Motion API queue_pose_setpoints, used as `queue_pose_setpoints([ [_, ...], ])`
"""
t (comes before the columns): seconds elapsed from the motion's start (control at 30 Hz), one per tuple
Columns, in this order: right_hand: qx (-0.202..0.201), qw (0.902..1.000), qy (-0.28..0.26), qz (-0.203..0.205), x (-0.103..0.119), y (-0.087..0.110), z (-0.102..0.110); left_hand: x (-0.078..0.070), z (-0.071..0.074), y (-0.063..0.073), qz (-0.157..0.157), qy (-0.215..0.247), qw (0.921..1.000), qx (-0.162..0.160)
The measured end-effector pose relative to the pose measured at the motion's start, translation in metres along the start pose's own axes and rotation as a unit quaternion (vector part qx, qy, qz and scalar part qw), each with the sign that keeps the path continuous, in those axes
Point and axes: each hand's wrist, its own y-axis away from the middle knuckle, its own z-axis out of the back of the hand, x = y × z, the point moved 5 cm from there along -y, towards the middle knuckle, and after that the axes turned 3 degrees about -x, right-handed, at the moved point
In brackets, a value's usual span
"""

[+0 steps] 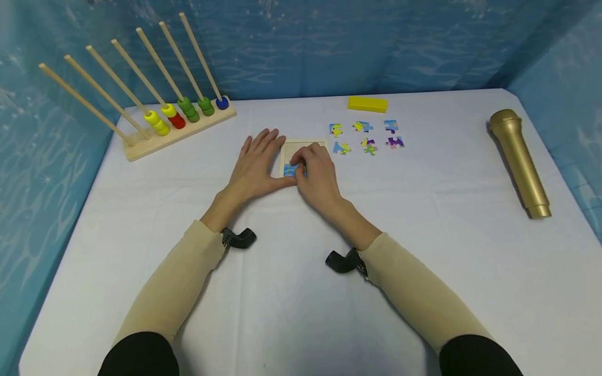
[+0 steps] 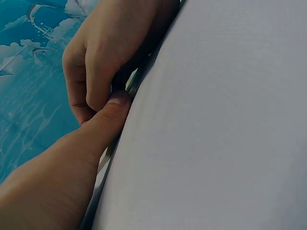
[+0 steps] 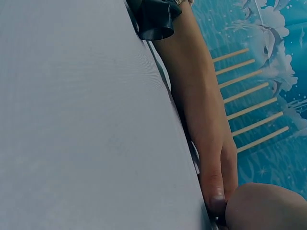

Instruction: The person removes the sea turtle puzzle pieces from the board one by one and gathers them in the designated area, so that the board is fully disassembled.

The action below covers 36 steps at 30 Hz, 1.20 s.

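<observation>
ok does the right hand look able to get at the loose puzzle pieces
Probably yes: the loose puzzle pieces lie close, just ahead and to the right of the right hand. Nothing appears to block it; the left hand is on its other side.

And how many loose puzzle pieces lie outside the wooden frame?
6, right of the frame: back left piece, back middle piece, back right piece, front left piece, front middle piece, front right piece. The right hand may hide another.
</observation>
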Motion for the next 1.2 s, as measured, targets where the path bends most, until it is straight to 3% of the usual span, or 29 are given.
queue_pose_setpoints([
  [0.43, 0.008, 0.9996, 0.025, 0.011, 0.0009, 0.0003, 0.0006, -0.0023, 0.0008, -0.0003, 0.005, -0.001, 0.9999, 0.01],
  [1.2, 0.042, 0.9982, 0.038, -0.019, -0.0002, -0.0022, -0.0029, 0.0004, 0.0002, -0.0001, 0.007, -0.001, 1.0, 0.003],
])
